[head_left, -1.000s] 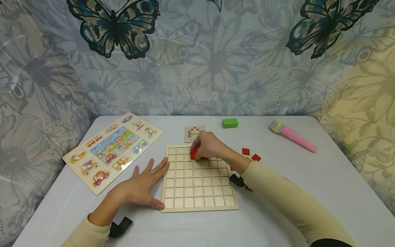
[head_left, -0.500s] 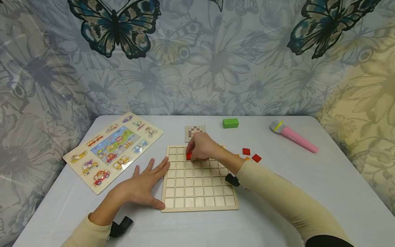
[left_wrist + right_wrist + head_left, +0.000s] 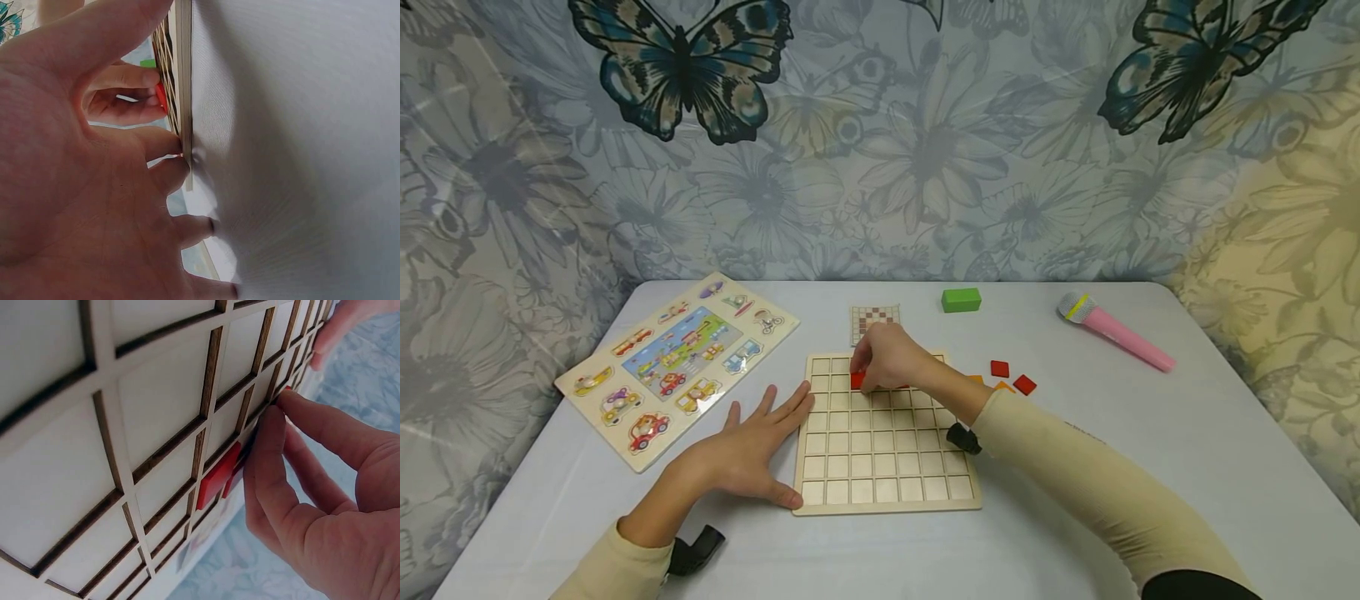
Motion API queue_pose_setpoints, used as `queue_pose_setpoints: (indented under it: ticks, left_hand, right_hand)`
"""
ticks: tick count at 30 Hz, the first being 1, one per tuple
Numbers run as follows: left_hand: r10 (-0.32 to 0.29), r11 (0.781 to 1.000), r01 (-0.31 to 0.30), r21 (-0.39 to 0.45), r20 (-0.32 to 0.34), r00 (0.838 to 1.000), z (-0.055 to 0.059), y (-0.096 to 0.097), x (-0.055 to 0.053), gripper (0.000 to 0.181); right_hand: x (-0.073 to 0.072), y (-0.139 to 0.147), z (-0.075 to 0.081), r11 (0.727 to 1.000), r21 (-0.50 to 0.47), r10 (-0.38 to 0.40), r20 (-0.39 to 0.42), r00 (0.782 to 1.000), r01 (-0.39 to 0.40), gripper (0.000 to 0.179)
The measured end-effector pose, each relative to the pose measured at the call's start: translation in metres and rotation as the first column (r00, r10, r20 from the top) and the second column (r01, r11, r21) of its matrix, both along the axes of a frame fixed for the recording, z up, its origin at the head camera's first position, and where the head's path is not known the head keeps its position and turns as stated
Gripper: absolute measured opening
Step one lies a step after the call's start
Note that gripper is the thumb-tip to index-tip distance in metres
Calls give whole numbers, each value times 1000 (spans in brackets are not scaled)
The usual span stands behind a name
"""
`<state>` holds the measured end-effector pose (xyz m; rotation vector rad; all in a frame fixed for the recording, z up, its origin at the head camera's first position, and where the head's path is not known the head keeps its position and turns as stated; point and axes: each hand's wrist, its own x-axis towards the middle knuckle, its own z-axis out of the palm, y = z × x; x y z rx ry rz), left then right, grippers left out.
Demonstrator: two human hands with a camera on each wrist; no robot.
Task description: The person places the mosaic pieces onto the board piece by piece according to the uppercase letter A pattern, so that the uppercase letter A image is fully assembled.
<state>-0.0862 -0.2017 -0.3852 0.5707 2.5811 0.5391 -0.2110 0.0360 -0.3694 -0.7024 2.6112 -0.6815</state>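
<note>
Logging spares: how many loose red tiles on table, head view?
2 visible, right of the grid board: one red tile farther back, another nearer and rightward. The right arm may hide more.

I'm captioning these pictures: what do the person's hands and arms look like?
The left hand and right hand are bare. Beige sleeves cover the forearms, with a black piece by each cuff. Small dark marks run along the right sleeve.

The pale wooden grid board (image 3: 886,465) lies flat; near its far edge, 1 red tile (image 3: 857,382) is held pinched.
</note>
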Motion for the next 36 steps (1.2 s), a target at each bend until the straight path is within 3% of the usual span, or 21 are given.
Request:
queue_pose_setpoints:
  ticks: [7, 17, 26, 36]
  left_hand:
    - [-3, 1000, 3, 1, 5, 1000, 0, 1, 0, 133]
    - [-2, 1000, 2, -4, 8, 1000, 0, 3, 0, 134]
    - [-2, 1000, 2, -4, 8, 1000, -1, 2, 1, 133]
    - [-1, 1000, 1, -11, 9, 1000, 2, 2, 1, 133]
  right_hand:
    - [1, 3, 1, 1000, -8, 8, -11, 1000, -9, 19]
    - [3, 15, 7, 996, -69, -54, 79, 995, 60, 20]
    - [9, 43, 15, 980, -174, -67, 181, 981, 99, 23]
    - [20, 78, 22, 952, -267, -99, 200, 975, 151, 25]
